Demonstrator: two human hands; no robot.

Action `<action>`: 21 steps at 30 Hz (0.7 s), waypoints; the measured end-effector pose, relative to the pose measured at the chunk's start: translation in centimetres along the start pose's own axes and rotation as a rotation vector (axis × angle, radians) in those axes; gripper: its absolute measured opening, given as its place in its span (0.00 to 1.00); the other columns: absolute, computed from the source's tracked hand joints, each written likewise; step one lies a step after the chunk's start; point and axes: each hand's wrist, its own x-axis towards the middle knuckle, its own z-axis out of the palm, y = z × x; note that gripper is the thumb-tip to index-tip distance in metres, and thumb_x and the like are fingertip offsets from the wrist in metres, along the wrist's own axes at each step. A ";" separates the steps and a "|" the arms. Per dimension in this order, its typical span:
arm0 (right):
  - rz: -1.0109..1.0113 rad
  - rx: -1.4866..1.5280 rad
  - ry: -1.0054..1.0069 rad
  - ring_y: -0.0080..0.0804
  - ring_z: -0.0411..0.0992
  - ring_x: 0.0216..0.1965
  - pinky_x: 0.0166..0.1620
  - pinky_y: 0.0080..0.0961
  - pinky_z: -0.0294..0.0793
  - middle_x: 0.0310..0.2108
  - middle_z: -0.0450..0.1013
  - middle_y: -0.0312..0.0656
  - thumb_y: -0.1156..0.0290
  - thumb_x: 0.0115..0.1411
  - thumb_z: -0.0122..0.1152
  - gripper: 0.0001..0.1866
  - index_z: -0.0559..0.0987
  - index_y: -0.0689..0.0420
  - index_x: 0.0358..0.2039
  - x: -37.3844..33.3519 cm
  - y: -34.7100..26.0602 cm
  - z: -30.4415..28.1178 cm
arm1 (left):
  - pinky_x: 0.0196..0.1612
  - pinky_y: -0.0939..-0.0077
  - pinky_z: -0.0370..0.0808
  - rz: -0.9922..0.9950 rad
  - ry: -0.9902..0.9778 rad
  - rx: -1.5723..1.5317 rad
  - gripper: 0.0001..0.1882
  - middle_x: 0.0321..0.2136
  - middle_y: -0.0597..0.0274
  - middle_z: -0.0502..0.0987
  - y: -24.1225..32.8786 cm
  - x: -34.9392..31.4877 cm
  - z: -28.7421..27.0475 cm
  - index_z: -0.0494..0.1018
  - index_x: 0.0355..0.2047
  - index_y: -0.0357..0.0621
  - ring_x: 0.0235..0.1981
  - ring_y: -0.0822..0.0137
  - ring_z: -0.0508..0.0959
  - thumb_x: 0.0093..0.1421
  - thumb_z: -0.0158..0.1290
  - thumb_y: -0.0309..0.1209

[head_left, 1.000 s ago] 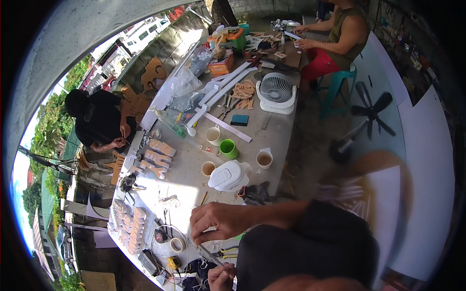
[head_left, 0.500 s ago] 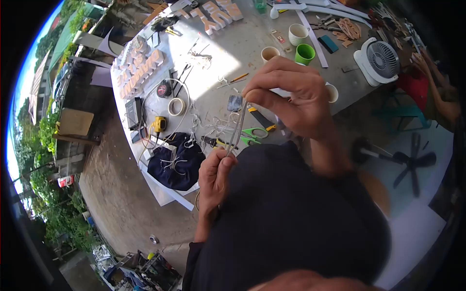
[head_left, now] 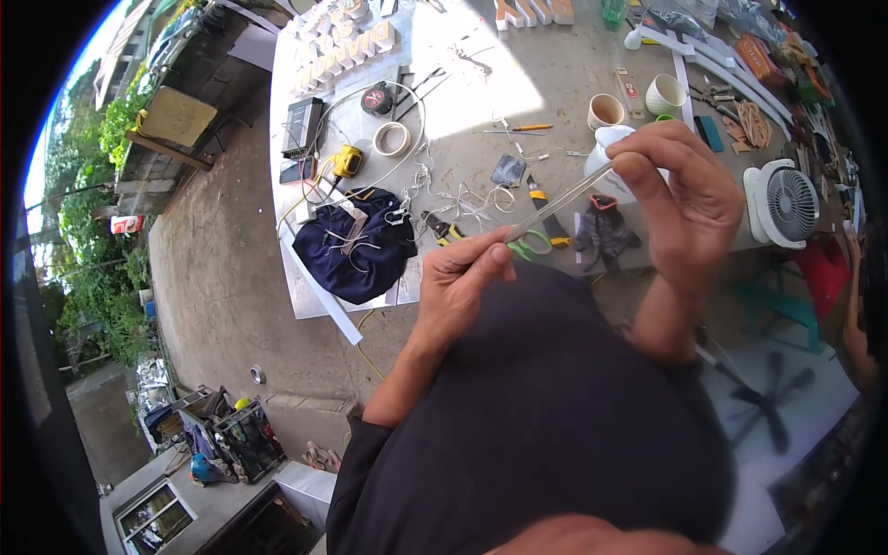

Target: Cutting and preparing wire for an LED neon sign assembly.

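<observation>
mid-frame, one thin bundle of pale grey, wire-like strands [head_left: 560,205] slants between two bare hands: the left hand [head_left: 467,277] has its fingers pinched on the lower end, the right hand [head_left: 684,199] on the upper, presumably keeping it taut. on the grey desk [head_left: 462,116] above sit two pale round cups [head_left: 666,92], upper right, and one cream tape roll [head_left: 377,139], upper left.

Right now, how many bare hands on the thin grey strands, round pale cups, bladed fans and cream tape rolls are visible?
Bare hands, left hand and right hand, on thin grey strands: 2
Round pale cups: 2
Bladed fans, white fan and black fan: 2
Cream tape roll: 1
Total: 7
</observation>
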 end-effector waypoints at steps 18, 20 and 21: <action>-0.043 -0.061 -0.122 0.27 0.75 0.35 0.43 0.23 0.72 0.32 0.80 0.42 0.83 0.55 0.68 0.06 0.84 0.67 0.34 3.0 -2.1 1.2 | 0.67 0.53 0.61 0.388 -0.124 0.487 0.15 0.47 0.61 0.83 1.8 2.3 -0.2 0.78 0.51 0.43 0.57 0.58 0.76 0.65 0.58 0.30; -0.079 -0.081 -0.150 0.29 0.75 0.34 0.43 0.24 0.73 0.31 0.80 0.42 0.84 0.54 0.69 0.06 0.84 0.66 0.34 3.1 -2.4 1.3 | 0.70 0.48 0.52 0.466 -0.084 0.541 0.18 0.47 0.63 0.83 2.9 2.5 0.5 0.78 0.54 0.45 0.61 0.54 0.73 0.65 0.57 0.35; -0.102 -0.104 -0.162 0.29 0.75 0.33 0.42 0.24 0.73 0.31 0.79 0.43 0.84 0.53 0.69 0.07 0.84 0.66 0.34 3.2 -2.5 1.4 | 0.72 0.46 0.48 0.491 -0.064 0.573 0.19 0.47 0.64 0.83 3.6 2.7 0.8 0.77 0.55 0.46 0.62 0.52 0.72 0.65 0.56 0.38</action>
